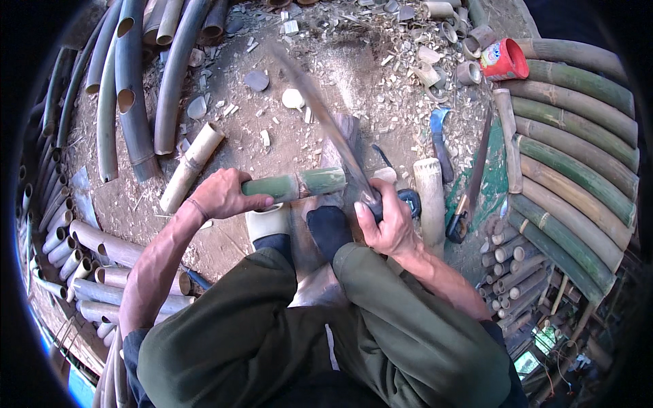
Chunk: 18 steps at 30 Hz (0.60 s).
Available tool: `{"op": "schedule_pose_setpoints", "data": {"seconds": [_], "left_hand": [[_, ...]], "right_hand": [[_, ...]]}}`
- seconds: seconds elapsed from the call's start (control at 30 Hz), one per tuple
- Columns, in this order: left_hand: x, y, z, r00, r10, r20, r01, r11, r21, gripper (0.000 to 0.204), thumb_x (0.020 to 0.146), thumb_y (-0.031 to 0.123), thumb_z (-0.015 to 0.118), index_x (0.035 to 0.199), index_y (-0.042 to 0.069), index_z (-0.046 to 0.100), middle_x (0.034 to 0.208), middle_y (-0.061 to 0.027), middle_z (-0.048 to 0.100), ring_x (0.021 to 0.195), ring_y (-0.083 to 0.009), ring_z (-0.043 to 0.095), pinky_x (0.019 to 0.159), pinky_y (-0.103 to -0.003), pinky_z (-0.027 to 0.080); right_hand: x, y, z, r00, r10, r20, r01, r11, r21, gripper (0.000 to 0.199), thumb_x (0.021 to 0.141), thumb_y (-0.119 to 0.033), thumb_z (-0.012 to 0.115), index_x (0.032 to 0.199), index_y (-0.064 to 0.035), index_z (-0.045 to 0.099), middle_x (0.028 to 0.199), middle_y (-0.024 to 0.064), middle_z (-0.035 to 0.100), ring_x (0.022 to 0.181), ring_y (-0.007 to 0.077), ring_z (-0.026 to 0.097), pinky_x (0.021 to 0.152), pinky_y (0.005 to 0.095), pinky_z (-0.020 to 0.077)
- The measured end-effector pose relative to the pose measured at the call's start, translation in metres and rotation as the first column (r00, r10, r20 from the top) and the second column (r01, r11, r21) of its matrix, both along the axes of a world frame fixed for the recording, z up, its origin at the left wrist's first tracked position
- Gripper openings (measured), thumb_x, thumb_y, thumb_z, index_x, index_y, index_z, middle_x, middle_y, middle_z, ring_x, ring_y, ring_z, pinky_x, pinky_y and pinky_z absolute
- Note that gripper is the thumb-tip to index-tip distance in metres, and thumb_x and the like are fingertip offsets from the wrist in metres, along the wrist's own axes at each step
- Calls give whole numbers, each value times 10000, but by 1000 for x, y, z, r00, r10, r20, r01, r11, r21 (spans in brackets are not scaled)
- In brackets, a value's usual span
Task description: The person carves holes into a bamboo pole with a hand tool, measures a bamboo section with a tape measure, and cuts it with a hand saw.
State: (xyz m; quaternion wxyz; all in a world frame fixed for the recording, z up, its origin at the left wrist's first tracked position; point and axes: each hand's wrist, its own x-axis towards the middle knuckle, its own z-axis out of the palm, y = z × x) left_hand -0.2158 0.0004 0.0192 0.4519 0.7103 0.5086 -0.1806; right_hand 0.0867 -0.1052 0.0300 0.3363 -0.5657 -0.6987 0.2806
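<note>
My left hand [221, 195] is wrapped round the left end of a short green bamboo piece [272, 188], which lies roughly level above my feet. A node ring shows near its middle. In my right hand [391, 224] is the dark handle of a long blade [320, 112], smeared by motion, so I cannot tell whether it is a saw or a knife. It slants up and to the left, passing close by the bamboo's right end; whether they touch is unclear. Beneath the bamboo lies a wooden log [338, 136], between my feet.
Right of my right hand are a tape measure [410, 199], an upright-lying pale bamboo piece [428, 197], a blue-bladed tool [439, 139] and a dark handsaw [476, 170]. Bamboo poles [571, 136] and a red tub [505, 60] lie beyond. Another bamboo piece [192, 166] rests at left, among chips.
</note>
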Motion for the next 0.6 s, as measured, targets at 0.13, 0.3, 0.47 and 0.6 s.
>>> {"op": "schedule_pose_setpoints", "data": {"seconds": [0.13, 0.3, 0.47, 0.6], "left_hand": [[2, -7, 5, 1000, -5, 26, 4, 1000, 30, 657, 748, 666, 691, 900, 29, 743, 762, -205, 694, 778, -351, 698, 756, -454, 535], [-4, -12, 12, 1000, -24, 7, 24, 999, 38, 664, 751, 687, 669, 894, 44, 748, 762, -213, 691, 766, -359, 695, 745, -460, 535], [6, -12, 21, 999, -35, -39, 38, 995, 92, 600, 761, 629, 701, 881, 43, 746, 731, -169, 689, 731, -309, 692, 724, -432, 529], [5, -2, 15, 998, -29, -58, 36, 992, 119, 600, 746, 629, 715, 875, 45, 740, 730, -167, 689, 729, -312, 692, 718, -433, 532]], "right_hand": [[15, -14, -35, 939, 103, 327, -16, 966, -258, 308, 937, -256, 593, 1037, 26, 518, 814, 254, 648, 673, 398, 672, 574, 438, 530], [5, -9, 1, 995, -10, 98, 33, 971, -237, 322, 949, -262, 589, 1074, 23, 510, 802, 221, 658, 656, 399, 670, 563, 434, 511], [15, -23, -31, 983, 35, 179, -14, 993, -121, 334, 955, -282, 573, 1084, 15, 490, 717, 213, 639, 660, 404, 670, 558, 439, 523], [24, -3, -40, 964, 82, 254, 36, 903, -427, 325, 961, -326, 555, 1036, -17, 486, 688, 241, 623, 682, 431, 662, 558, 466, 510]]}}
